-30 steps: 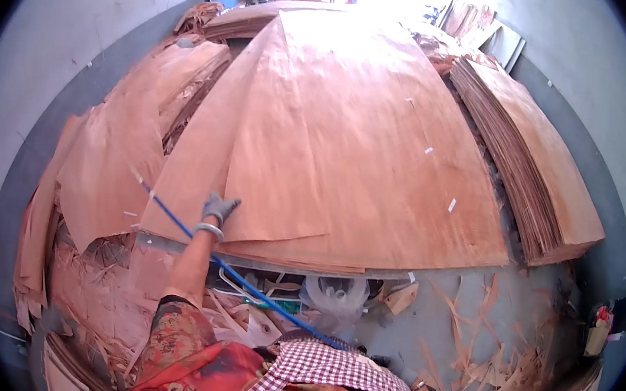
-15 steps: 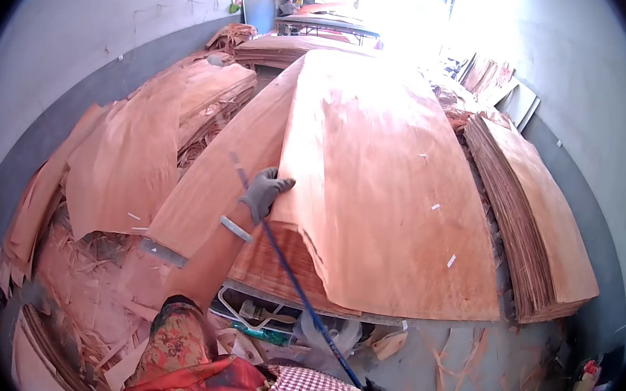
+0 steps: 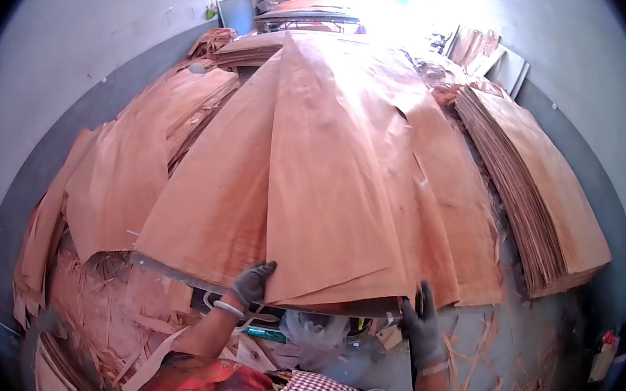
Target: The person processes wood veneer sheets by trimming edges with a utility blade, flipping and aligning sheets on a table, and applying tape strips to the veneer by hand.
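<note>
A long, thin reddish-brown wood veneer sheet (image 3: 327,204) spreads across the middle, its near end lying at a slant over other sheets. My left hand (image 3: 252,283), in a grey glove, pinches this sheet at its near left corner. By the near right corner, my right hand (image 3: 424,328), also gloved, has its fingers stretched upward and its thumb apart, close to the sheet's edge. Beneath lies another veneer sheet (image 3: 204,201), showing on the left. More veneer (image 3: 465,239), partly rumpled, shows on the right.
A thick veneer stack (image 3: 544,193) stands to the right, and draped veneer (image 3: 124,186) lies to the left. Torn veneer scraps (image 3: 109,312) litter the floor. Below the near edge are a clear plastic bag (image 3: 315,337) and a green item (image 3: 266,334).
My left hand has come down and nearer with the sheet's corner. My right hand has come into view at the right. The blue rod is out of sight, and the top sheet has shifted and rumpled.
</note>
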Action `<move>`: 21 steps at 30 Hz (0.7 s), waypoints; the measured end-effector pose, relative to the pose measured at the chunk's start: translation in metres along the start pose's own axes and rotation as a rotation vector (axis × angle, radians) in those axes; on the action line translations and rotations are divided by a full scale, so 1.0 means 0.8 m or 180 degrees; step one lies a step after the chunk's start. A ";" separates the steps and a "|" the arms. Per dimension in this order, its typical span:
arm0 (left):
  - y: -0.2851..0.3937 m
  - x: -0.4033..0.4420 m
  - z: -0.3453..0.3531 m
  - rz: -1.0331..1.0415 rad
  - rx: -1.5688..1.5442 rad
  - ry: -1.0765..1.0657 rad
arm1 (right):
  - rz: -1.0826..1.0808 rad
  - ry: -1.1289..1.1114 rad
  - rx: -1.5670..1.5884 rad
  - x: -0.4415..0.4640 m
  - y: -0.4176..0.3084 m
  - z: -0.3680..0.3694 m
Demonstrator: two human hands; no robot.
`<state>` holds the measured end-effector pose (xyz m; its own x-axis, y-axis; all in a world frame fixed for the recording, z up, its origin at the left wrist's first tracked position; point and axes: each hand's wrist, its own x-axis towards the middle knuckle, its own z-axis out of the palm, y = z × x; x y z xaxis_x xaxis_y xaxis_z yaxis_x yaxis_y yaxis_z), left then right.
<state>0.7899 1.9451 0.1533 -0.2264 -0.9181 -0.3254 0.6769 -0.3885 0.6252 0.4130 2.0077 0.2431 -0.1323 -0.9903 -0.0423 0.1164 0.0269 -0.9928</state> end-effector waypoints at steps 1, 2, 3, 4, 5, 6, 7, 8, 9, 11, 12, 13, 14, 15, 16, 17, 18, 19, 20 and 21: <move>-0.027 0.012 0.012 -0.0026 -0.0026 -0.0028 | 0.0094 -0.0090 0.0057 0.021 0.002 -0.016; -0.044 0.025 0.025 -0.0031 -0.0046 -0.0068 | 0.0189 -0.0178 0.0110 0.042 0.004 -0.032; -0.055 0.039 0.041 -0.0033 -0.0055 -0.0132 | 0.0407 -0.0202 0.0212 0.052 -0.015 -0.041; -0.071 0.051 0.060 -0.0048 -0.0078 -0.0190 | 0.0637 -0.0222 0.0303 0.060 -0.030 -0.058; -0.087 0.062 0.075 -0.0073 -0.0094 -0.0243 | 0.0613 -0.0249 0.0297 0.064 -0.036 -0.079; -0.103 0.079 0.077 0.0725 0.1827 -0.0328 | 0.0578 -0.0276 0.0301 0.068 -0.041 -0.102; -0.123 0.098 0.066 0.1528 0.3741 -0.0423 | 0.0556 -0.0293 0.0308 0.073 -0.048 -0.128; -0.142 0.114 0.050 0.2336 0.5646 -0.0569 | 0.0527 -0.0299 0.0098 0.072 -0.071 -0.146; -0.155 0.133 0.022 0.2245 0.5175 -0.0476 | 0.0504 -0.0402 0.0287 0.077 -0.073 -0.166; -0.177 0.138 0.112 0.1473 0.3798 -0.0699 | 0.0472 -0.0281 0.0629 0.073 -0.090 -0.220; -0.190 0.137 0.162 0.0535 0.2049 -0.0752 | 0.0406 -0.0485 0.0754 0.082 -0.084 -0.248; -0.199 0.139 0.207 -0.0200 0.0666 -0.0639 | 0.0355 -0.0422 0.0732 0.087 -0.078 -0.274; -0.214 0.145 0.243 -0.0548 0.0147 -0.0533 | 0.0515 -0.0386 0.1017 0.088 -0.081 -0.303; -0.229 0.151 0.269 -0.0673 0.0228 -0.0454 | 0.0639 -0.0435 0.1314 0.087 -0.083 -0.328; -0.247 0.169 0.265 -0.0007 0.2102 -0.0618 | 0.0682 -0.0345 0.1466 0.077 -0.083 -0.356; -0.268 0.189 0.259 0.0802 0.3913 -0.0801 | 0.0720 -0.0306 0.1603 0.074 -0.090 -0.383; -0.289 0.204 0.273 0.0903 0.4017 -0.0999 | 0.0727 -0.0297 0.1731 0.071 -0.094 -0.411; -0.309 0.216 0.295 0.1010 0.4111 -0.1196 | 0.0745 -0.0257 0.1836 0.068 -0.095 -0.441; -0.332 0.227 0.319 0.0244 0.2537 -0.1316 | 0.0764 -0.0227 0.1918 0.065 -0.097 -0.472; -0.355 0.219 0.378 -0.0417 0.1161 -0.1167 | 0.0786 -0.0207 0.1987 0.064 -0.099 -0.503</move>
<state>0.3466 1.8711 0.1333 -0.5669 -0.8019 -0.1888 0.3538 -0.4440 0.8232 0.0006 2.0098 0.2749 0.0285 -0.9719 -0.2336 0.6852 0.1891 -0.7034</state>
